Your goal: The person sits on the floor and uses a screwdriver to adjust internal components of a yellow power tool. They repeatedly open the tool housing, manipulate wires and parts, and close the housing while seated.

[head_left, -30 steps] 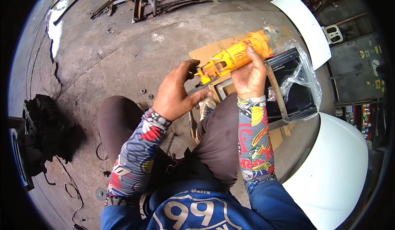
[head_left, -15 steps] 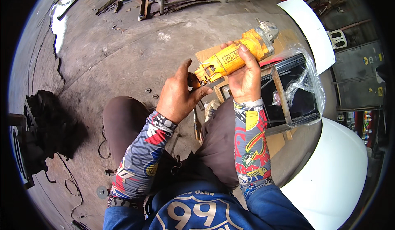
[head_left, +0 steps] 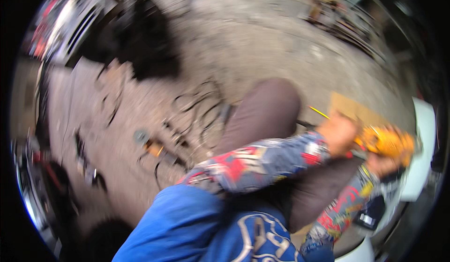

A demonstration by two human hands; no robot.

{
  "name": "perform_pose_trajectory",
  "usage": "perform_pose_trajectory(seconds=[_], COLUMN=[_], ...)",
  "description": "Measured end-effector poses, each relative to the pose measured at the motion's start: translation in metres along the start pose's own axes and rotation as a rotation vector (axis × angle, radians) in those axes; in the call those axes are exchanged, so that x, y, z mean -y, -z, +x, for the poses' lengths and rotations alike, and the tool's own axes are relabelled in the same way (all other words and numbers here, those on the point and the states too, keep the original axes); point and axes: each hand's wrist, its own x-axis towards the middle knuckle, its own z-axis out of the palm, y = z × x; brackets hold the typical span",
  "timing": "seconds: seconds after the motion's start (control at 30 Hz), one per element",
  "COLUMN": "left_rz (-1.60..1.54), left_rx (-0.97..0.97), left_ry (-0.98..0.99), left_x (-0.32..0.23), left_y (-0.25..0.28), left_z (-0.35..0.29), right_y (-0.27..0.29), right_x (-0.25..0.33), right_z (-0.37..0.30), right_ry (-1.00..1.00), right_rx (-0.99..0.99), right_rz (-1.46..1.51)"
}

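Observation:
The view is smeared by motion. A yellow angle grinder (head_left: 382,140) is held up at the right, over my bent legs. My right hand (head_left: 383,164) grips its body from below, near the gear head end. At the other end, my left hand (head_left: 338,135) is closed at the grinder's rear; its fingers are blurred and partly hidden. Both forearms wear patterned sleeves. Just beyond my left hand, a thin yellow stick-like thing (head_left: 319,112) shows beside a piece of cardboard (head_left: 349,106).
On the floor to my left lies another power tool (head_left: 154,148) with a round disc, with looped black cable (head_left: 204,105) near it. A dark bulky object (head_left: 150,39) stands farther off. White curved panels (head_left: 422,154) are at the right; scrap metal (head_left: 344,20) lies at the far right.
My view has swung to the left, so the grinder and both hands now appear farther right. The floor tool and cable have come into view. Both hands stay on the grinder.

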Motion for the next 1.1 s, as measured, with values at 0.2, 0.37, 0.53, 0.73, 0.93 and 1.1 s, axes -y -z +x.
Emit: perform_pose_trajectory(seconds=[0.2,0.37,0.53,0.73,0.93,1.1], left_rz=[-0.114,-0.122,-0.192,-0.412,-0.871,-0.94], left_rx=[-0.052,0.039,0.186,0.351,0.584,0.642], left_ry=[0.107,0.167,0.267,0.265,0.334,0.362], left_x=[-0.003,-0.001,-0.001,0.005,-0.003,-0.002], left_y=[-0.014,-0.005,0.015,0.034,0.04,0.036], left_z=[0.014,0.009,0.007,0.018,0.013,0.015], right_y=[0.022,0.004,-0.023,-0.035,-0.04,-0.04], right_x=[0.011,0.007,0.003,-0.015,-0.015,-0.013], right_z=[0.016,0.009,-0.015,-0.009,-0.011,-0.011], right_ry=[-0.02,-0.011,-0.051,0.002,-0.064,-0.045], right_rx=[-0.129,-0.081,0.13,-0.056,-0.065,-0.151], right_rz=[0.023,-0.078,0.012,-0.021,0.118,0.16])
